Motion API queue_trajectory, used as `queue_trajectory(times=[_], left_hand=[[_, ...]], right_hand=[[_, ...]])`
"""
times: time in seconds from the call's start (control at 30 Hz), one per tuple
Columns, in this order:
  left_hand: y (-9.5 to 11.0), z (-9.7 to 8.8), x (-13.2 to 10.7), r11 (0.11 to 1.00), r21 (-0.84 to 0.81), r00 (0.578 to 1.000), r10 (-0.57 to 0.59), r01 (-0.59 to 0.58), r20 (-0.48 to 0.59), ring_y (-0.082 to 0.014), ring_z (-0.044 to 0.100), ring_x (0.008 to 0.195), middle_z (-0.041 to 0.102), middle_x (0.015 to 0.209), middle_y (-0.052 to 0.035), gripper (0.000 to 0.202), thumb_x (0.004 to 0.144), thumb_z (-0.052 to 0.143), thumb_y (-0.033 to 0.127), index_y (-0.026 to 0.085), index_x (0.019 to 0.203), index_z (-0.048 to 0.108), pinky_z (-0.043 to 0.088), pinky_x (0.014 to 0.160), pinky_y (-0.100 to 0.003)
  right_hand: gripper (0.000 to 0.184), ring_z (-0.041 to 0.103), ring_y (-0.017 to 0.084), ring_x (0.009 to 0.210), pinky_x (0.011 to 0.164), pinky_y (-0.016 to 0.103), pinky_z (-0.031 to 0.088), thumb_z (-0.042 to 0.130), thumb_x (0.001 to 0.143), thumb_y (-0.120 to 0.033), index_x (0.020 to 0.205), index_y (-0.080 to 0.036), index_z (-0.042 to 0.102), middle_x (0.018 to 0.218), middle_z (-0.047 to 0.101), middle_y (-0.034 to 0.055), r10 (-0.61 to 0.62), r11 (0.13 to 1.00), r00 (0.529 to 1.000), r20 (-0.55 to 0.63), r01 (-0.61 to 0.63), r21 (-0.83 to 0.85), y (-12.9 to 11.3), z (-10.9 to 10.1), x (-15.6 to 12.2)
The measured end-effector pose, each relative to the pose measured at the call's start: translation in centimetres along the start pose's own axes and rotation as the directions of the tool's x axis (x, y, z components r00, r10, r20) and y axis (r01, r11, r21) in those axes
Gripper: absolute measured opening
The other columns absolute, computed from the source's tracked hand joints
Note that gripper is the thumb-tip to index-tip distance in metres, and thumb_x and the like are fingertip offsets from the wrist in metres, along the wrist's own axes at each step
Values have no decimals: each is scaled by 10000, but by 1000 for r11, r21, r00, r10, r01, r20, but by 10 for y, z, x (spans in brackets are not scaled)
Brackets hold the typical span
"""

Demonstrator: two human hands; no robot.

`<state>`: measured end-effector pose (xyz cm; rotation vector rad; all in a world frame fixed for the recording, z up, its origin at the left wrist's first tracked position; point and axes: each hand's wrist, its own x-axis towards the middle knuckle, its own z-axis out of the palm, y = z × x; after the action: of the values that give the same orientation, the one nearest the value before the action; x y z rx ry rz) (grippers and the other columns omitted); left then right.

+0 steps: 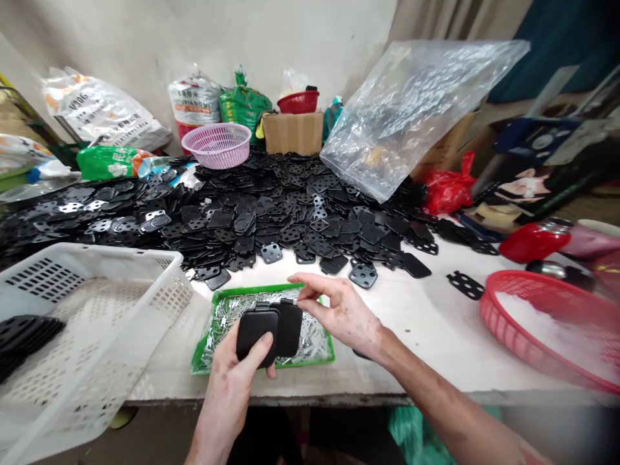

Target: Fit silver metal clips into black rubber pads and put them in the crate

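Note:
My left hand grips two black plastic plates held side by side above a green tray filled with small metal pins. My right hand pinches at the top edge of the right plate, where a small metal pin seems to sit between thumb and forefinger. Both hands hover over the near edge of the table.
A big heap of black plates covers the back of the table. A white basket with a few black plates stands at left, a red basket at right. A pink basket, bags, a cardboard box and a clear plastic bag lie behind.

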<state>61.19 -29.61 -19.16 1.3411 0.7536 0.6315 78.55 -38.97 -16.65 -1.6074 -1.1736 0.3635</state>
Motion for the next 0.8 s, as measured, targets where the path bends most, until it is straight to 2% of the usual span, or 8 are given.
queue_trajectory(times=[0.1,0.2,0.27,0.37,0.5,0.63,0.73,0.8], left_hand=[[5,-2,0,998,62,999,-4,2,41,-147,531,563,640,692,-6,209,753,736,364,184,846,683,438,535,-254],[9,-4,0,995,100,997,1,-9,83,-144,509,545,618,652,-1,202,759,729,370,182,817,682,428,509,-252],[12,-5,1,992,127,993,-8,-6,114,-145,502,549,613,665,-6,207,768,720,378,181,813,679,423,493,-253],[15,-7,2,989,149,987,-23,-1,159,-141,488,537,578,632,0,217,782,706,390,177,775,663,410,475,-250],[9,-7,2,992,126,987,-25,5,157,-126,476,523,570,637,11,201,790,707,375,181,796,655,404,463,-241],[3,-6,3,999,-32,995,-17,20,94,-139,492,578,581,696,-6,194,769,728,349,172,815,666,394,429,-229],[6,-6,3,987,-152,998,-50,57,45,-120,466,558,544,661,2,200,741,755,330,158,735,652,389,426,-221],[9,-4,3,966,-241,995,-93,96,21,-118,462,565,537,672,3,215,718,776,327,159,717,643,386,412,-220]], right_hand=[[392,636,139,746,733,239,485,570,834,-89,1201,-203,646,822,698,12,-59,989,998,9,60,-139,-4,-1,-4],[426,609,139,734,706,229,466,510,845,-62,1233,-205,611,818,672,21,-122,948,989,77,140,-287,-12,-4,-7],[445,599,142,724,689,227,458,486,842,-48,1246,-198,597,805,658,25,-120,925,984,131,159,-345,-18,-6,-8],[470,597,136,694,666,220,456,477,835,-44,1260,-210,587,803,658,19,-56,926,982,179,118,-359,-20,-7,-7],[436,605,128,665,665,219,466,492,845,-63,1230,-226,617,766,675,1,15,947,987,162,38,-319,-16,-5,-5],[375,640,144,775,711,240,484,518,867,-93,1179,-215,688,930,720,43,-66,969,985,162,102,-224,-13,-8,-3],[264,651,156,811,728,257,498,546,882,-152,1033,-203,756,943,724,55,-92,995,994,52,94,-35,-12,-13,-2],[168,656,164,769,689,263,513,622,843,-209,921,-188,769,865,728,50,16,984,999,-47,-8,180,-11,-13,-3]])
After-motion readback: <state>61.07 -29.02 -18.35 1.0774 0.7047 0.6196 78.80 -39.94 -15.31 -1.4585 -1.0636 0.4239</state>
